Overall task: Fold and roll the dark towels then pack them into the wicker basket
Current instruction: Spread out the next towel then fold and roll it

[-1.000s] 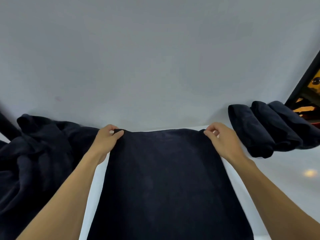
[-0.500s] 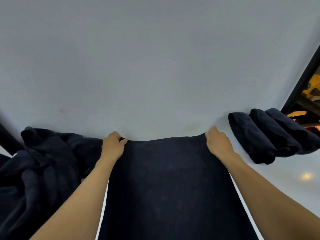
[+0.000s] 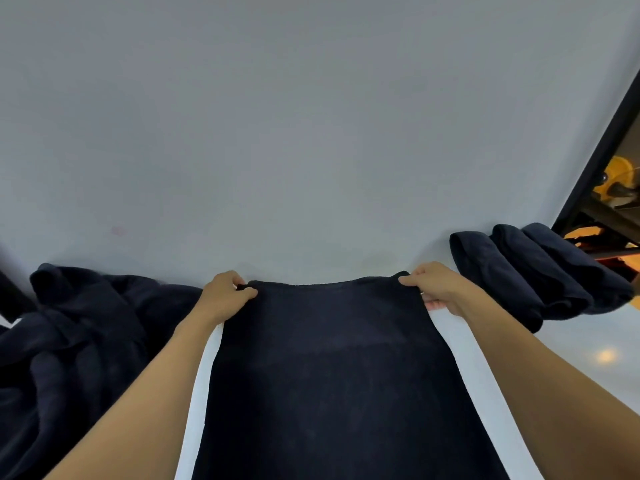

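A dark navy towel [image 3: 332, 368] lies flat and long on the white table [image 3: 519, 368], running from the bottom of the view up to the wall. My left hand [image 3: 227, 296] pinches its far left corner. My right hand [image 3: 438, 287] pinches its far right corner. Three rolled dark towels [image 3: 540, 271] lie side by side at the right. A heap of loose dark towels [image 3: 76, 337] fills the left side. No wicker basket is in view.
A plain grey wall [image 3: 311, 133] rises right behind the table's far edge. A black frame [image 3: 602, 147] slants down at the far right, with yellow and orange objects [image 3: 620, 181] behind it.
Both hands have stayed on the towel's far corners. The fingers now pinch and lift the far edge slightly. The view has tilted up a little.
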The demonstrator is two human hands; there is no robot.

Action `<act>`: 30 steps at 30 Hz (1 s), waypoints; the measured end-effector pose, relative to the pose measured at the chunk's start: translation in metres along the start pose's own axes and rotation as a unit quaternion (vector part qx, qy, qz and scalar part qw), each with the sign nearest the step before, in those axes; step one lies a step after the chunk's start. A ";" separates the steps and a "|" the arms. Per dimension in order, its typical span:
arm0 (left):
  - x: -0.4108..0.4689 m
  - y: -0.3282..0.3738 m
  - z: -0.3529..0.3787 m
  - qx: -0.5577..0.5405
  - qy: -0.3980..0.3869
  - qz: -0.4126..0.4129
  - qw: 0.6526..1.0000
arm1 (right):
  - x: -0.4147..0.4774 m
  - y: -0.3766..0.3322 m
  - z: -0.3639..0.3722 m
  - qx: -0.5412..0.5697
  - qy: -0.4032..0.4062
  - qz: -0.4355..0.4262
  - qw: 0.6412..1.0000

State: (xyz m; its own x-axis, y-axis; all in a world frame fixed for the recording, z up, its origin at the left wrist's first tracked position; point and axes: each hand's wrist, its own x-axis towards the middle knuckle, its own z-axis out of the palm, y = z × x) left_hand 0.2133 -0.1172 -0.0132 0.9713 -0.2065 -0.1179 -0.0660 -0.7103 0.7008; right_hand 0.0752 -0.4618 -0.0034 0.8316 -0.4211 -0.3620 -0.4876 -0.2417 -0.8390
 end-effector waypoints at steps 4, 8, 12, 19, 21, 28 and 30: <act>-0.006 0.004 -0.012 -0.177 -0.009 0.007 0.984 | 0.004 0.001 -0.001 0.074 0.050 -0.050 0.995; -0.023 0.014 -0.028 -0.231 0.023 0.050 0.972 | -0.006 -0.008 -0.003 0.139 0.077 -0.113 0.981; -0.039 0.027 -0.047 -0.283 0.051 0.076 0.955 | -0.025 -0.026 -0.009 0.178 0.093 -0.178 0.963; -0.057 0.086 -0.113 -0.315 0.198 0.185 0.910 | -0.063 -0.101 -0.048 0.260 0.169 -0.315 0.897; -0.060 0.111 -0.138 -0.308 0.231 0.226 0.895 | -0.074 -0.134 -0.063 0.278 0.170 -0.348 0.879; -0.102 0.178 -0.190 -0.291 0.288 0.355 0.840 | -0.120 -0.198 -0.101 0.328 0.158 -0.447 0.817; -0.121 0.172 -0.186 -0.308 0.270 0.367 0.836 | -0.130 -0.182 -0.103 0.332 0.152 -0.448 0.816</act>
State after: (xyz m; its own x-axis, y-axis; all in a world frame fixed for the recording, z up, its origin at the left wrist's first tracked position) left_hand 0.1268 -0.0895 0.2525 0.6939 0.0171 0.7199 -0.7198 -0.0113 0.6941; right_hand 0.0279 -0.4533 0.2380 0.6222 -0.5566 0.5505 0.6154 -0.0869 -0.7834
